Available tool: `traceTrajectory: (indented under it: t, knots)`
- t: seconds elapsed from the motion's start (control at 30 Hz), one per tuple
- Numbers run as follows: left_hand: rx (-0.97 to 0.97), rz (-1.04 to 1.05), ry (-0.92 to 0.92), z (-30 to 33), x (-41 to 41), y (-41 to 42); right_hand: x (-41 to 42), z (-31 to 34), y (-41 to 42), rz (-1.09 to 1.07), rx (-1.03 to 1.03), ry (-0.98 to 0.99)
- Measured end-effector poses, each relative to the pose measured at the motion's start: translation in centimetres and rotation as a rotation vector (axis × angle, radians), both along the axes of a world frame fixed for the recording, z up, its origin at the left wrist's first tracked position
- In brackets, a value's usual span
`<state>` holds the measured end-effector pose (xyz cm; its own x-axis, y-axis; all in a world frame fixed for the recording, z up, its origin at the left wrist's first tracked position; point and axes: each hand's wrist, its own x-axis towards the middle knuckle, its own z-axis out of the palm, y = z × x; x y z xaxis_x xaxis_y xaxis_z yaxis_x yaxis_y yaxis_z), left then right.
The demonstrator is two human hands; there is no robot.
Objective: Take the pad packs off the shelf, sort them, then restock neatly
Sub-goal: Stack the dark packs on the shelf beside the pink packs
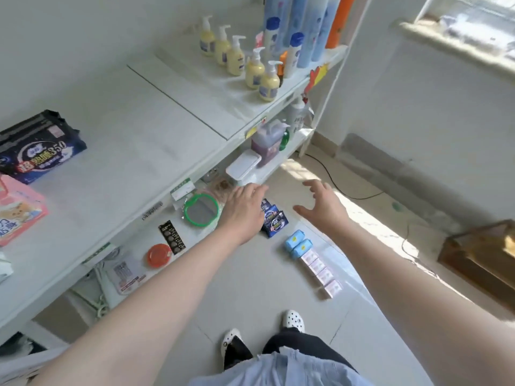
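Observation:
On the floor lies a row of pad packs: dark blue packs (274, 220), two light blue packs (297, 244) and several pink-and-white packs (322, 271). My left hand (242, 209) hovers open just left of the dark blue packs and partly hides them. My right hand (323, 204) is open with spread fingers, to their right and apart from them. A large dark blue pad pack (39, 147) and a pink pack (16, 210) lie on the white shelf (133, 140) at the left.
Pump bottles (250, 65) and tall blue bottles (301, 32) stand at the shelf's far end. The lower shelf holds a green-rimmed mirror (201, 209), an orange lid (158, 255) and a white box (243, 166). A black cable (345, 190) crosses the floor; a wooden box (479, 257) sits right.

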<state>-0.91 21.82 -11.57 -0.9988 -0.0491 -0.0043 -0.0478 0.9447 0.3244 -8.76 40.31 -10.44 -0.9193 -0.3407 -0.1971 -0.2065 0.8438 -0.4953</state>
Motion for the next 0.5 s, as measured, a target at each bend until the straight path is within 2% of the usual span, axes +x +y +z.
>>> traceTrajectory:
  t: [0.2, 0.5]
  knots:
    - [0.063, 0.098, -0.161, -3.3, -2.7, 5.6, -2.0, -1.3, 8.4, -0.097, 0.029, -0.115]
    - [0.131, 0.331, -0.275, -7.3, -7.5, 11.7, -10.0, -3.9, 14.4, -0.001, 0.068, -0.205]
